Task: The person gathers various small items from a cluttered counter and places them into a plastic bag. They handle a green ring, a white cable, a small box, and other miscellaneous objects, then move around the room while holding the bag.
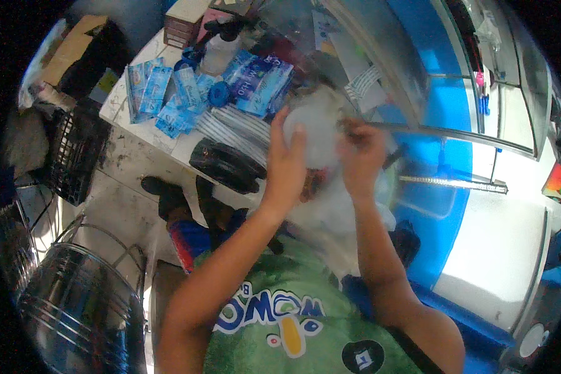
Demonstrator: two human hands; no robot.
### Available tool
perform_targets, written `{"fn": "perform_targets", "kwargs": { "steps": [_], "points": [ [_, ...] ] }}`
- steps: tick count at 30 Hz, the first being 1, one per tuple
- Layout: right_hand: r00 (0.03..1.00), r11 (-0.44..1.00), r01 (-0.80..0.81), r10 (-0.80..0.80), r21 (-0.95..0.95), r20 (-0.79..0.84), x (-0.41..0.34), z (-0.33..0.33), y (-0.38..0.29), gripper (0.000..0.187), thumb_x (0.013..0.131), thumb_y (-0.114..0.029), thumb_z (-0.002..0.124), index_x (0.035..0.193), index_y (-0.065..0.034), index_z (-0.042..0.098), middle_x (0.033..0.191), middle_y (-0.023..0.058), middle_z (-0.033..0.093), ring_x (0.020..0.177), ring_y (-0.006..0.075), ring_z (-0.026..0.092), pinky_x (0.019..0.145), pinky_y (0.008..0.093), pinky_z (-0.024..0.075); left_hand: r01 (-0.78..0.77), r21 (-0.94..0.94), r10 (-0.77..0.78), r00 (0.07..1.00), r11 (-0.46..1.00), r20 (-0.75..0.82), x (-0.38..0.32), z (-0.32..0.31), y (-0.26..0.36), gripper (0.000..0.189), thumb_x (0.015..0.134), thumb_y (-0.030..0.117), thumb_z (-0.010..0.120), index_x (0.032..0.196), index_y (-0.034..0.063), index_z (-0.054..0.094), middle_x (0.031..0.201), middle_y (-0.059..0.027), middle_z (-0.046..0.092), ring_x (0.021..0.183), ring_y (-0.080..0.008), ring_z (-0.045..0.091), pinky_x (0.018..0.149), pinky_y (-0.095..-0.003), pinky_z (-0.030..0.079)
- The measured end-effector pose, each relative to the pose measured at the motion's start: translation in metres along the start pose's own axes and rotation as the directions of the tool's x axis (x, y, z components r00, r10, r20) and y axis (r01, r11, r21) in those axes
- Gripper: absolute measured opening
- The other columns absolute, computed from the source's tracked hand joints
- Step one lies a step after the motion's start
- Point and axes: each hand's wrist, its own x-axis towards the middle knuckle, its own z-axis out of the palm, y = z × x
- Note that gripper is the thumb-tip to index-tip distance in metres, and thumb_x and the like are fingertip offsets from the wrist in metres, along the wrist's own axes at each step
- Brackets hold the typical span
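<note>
My left hand [287, 163] grips the near left side of a round whitish object [314, 135], its thumb lying on the surface. At the object's right edge is my right hand [362, 159], its fingers bent together near something small and dark that is too blurred to name. Beneath and beside my hands lie translucent plastic bags [355, 203]. A bundle of striped grey and white strips [233, 128] lies left of my left hand, with a black rounded item [226, 163] in front of it.
Blue printed packets [159, 91], a blue roll [219, 93] and a whitish bottle [220, 49] stand or lie on the marble-patterned table [117, 110]. A black plastic crate [72, 156] is at the left, a shiny metal drum [82, 304] below it. A glass case [449, 135] borders the right.
</note>
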Motion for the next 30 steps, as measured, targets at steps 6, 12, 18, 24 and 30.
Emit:
{"fn": "perform_targets", "kwargs": {
  "steps": [6,12,18,24,30],
  "points": [
    [0.855,0.873,0.426,-0.301,-0.239,0.422,-0.007,0.001,-0.018,0.033,0.072,-0.004,0.082,0.1,-0.0077,0.065,0.117,0.0132,0.07,0.108,0.0265,0.066,0.093,0.0374,0.0508,0.031,-0.052,-0.028,0.998,0.998,0.063,0.003,0.007,-0.007,0.052,0.103,0.025,0.055,0.148,0.004,0.039,0.12,-0.0128,0.061,0.098,-0.0187,0.062,0.089,-0.0314,0.051],
    [0.908,0.948,0.294,-0.236,-0.124,0.345,0.017,-0.001,-0.003,0.022,0.08,-0.008,0.078,0.101,-0.006,0.07,0.117,0.0127,0.07,0.108,0.0273,0.067,0.094,0.039,0.0513,0.073,-0.196,-0.066,0.997,0.978,0.044,0.004,0.0,-0.004,0.05,0.101,0.018,0.059,0.145,0.0039,0.042,0.128,-0.014,0.057,0.109,-0.0195,0.059,0.095,-0.0326,0.048],
    [0.953,0.862,0.295,-0.294,-0.413,0.067,0.116,0.021,0.056,0.034,0.091,-0.026,0.071,0.116,-0.0044,0.069,0.123,0.0172,0.067,0.111,0.0342,0.065,0.098,0.0443,0.0503,0.07,-0.15,-0.071,0.997,0.986,-0.002,0.002,-0.005,0.001,0.048,0.101,0.02,0.061,0.145,0.0056,0.044,0.132,-0.0126,0.057,0.121,-0.0198,0.054,0.104,-0.0335,0.043],
    [0.872,0.581,0.487,-0.365,-0.652,0.327,0.207,0.058,0.08,0.063,0.09,-0.058,0.062,0.131,-0.0091,0.062,0.135,0.0211,0.06,0.125,0.0431,0.055,0.107,0.0518,0.042,0.092,-0.123,-0.094,0.995,0.988,-0.01,-0.007,-0.005,0.005,0.051,0.101,0.023,0.062,0.145,0.0056,0.044,0.131,-0.0133,0.057,0.121,-0.0211,0.053,0.105,-0.0335,0.042],
    [0.903,0.585,0.417,-0.178,-0.696,0.392,0.234,0.072,0.071,0.078,0.085,-0.065,0.062,0.134,-0.0035,0.06,0.138,0.0273,0.056,0.129,0.044,0.052,0.111,0.0471,0.039,0.113,-0.146,-0.113,0.994,0.983,0.009,-0.011,-0.008,0.009,0.053,0.101,0.026,0.062,0.146,0.0058,0.043,0.132,-0.0142,0.057,0.122,-0.0214,0.053,0.106,-0.0341,0.041]
  ]
}}
